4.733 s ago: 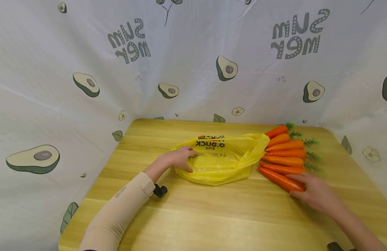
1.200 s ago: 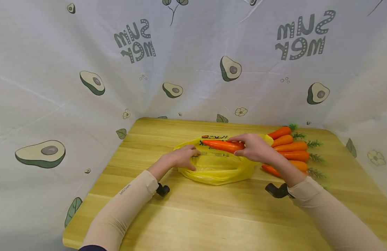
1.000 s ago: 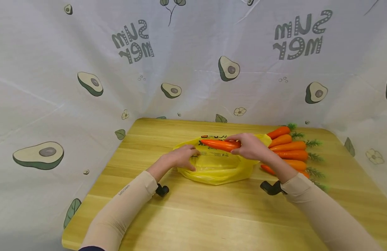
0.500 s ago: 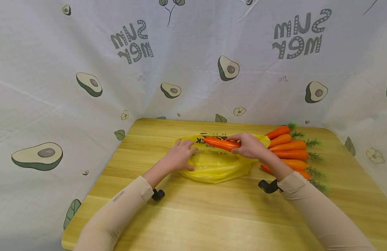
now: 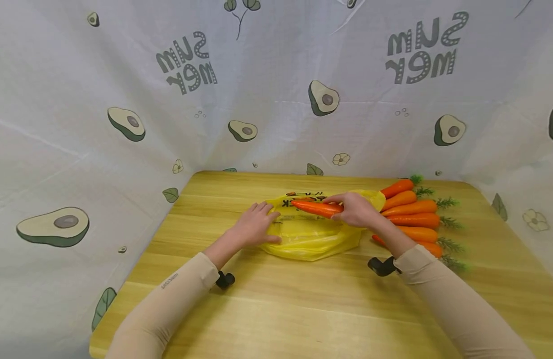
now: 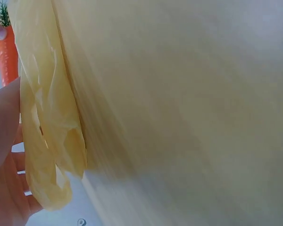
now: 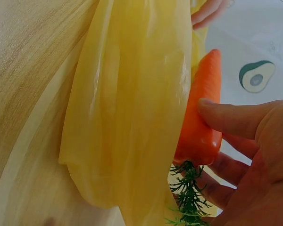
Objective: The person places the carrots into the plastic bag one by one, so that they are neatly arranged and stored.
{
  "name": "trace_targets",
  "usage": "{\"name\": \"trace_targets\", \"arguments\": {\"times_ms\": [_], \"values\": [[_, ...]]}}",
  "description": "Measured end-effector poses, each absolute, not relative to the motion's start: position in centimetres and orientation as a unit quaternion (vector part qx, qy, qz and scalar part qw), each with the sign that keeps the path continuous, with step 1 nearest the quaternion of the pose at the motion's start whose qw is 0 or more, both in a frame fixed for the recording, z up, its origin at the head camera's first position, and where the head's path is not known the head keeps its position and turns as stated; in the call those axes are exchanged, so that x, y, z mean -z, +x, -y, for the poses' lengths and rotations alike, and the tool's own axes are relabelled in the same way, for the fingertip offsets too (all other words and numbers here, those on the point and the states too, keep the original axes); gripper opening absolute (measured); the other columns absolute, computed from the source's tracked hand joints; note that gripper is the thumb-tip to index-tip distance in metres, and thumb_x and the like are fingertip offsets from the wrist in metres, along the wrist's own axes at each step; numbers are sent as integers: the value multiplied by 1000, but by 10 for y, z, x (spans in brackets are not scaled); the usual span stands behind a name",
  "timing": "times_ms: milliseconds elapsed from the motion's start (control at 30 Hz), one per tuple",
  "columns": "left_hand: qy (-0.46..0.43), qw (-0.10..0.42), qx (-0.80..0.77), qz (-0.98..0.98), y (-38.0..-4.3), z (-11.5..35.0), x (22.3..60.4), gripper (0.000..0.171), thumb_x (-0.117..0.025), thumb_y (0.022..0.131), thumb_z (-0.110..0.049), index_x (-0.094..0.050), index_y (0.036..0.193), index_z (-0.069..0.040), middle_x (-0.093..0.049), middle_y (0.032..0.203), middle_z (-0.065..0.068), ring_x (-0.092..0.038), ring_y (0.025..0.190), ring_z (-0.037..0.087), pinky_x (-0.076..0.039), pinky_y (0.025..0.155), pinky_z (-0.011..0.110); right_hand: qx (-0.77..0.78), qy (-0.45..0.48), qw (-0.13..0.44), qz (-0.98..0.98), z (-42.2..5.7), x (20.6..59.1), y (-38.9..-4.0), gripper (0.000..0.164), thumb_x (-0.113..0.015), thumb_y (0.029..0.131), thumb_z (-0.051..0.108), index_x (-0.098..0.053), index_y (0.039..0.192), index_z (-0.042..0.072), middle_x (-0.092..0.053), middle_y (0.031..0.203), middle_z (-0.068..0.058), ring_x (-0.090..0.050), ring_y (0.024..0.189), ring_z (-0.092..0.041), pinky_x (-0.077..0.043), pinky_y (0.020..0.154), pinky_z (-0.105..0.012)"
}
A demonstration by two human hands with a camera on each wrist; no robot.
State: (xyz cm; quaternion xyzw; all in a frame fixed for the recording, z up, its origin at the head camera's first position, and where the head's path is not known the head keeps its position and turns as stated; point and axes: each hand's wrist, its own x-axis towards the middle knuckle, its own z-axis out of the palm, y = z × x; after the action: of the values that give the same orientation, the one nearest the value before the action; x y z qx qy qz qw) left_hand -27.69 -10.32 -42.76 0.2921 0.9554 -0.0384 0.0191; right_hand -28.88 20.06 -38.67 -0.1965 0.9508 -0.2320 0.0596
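A carrot (image 5: 315,208) in the right grip (image 5: 356,209) over a yellow bag (image 5: 310,244), left grip (image 5: 255,227) against its left side

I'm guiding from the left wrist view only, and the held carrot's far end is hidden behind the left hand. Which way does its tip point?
Observer: In the head view, the carrot points its tip toward the left hand.
Operator: I see just that one. Are there others?
Observer: Yes, at least six other carrots lie on the table, to the right of the yellow bag in the head view.
Operator: My side of the bag looks plain. Any print on it?
Observer: Yes, dark lettering, partly hidden behind the held carrot.
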Motion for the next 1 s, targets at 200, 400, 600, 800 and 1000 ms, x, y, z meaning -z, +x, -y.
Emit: {"name": "trace_targets", "arguments": {"times_ms": [200,400,600,800,1000], "values": [[293,38,17,-955,-281,97,432,83,-64,87,-68,-47,151,-16,-40,157,14,-34,148,38,-32,120,51,215,-198,55,-955,-198,392,-293,52,-77,86,7,-65,136,8,-68,119,-20,-53,83,-25,-42,69,-33],[291,62,14,-955,-285,95,435,84,-68,87,-64,-44,153,-18,-39,158,13,-34,148,35,-36,117,49,197,-202,46,-958,-194,394,-298,52,-75,83,5,-66,134,11,-65,129,-21,-54,92,-29,-44,77,-41],[296,79,1,-952,-285,92,432,85,-70,87,-61,-42,154,-18,-38,158,12,-34,148,35,-36,117,49,192,-195,34,-961,-195,396,-306,51,-74,83,4,-67,134,10,-62,134,-23,-57,101,-32,-47,84,-46],[292,96,-4,-952,-283,91,429,83,-71,88,-58,-41,155,-19,-36,160,13,-33,149,34,-35,118,50,180,-192,19,-965,-195,400,-313,54,-71,83,3,-66,135,12,-63,136,-20,-59,104,-33,-48,86,-47],[287,109,-6,-952,-283,91,431,83,-70,89,-58,-39,156,-21,-35,161,12,-31,150,34,-33,119,51,158,-200,20,-967,-187,403,-319,52,-70,83,5,-67,135,13,-66,131,-19,-60,101,-31,-49,82,-44]]}}
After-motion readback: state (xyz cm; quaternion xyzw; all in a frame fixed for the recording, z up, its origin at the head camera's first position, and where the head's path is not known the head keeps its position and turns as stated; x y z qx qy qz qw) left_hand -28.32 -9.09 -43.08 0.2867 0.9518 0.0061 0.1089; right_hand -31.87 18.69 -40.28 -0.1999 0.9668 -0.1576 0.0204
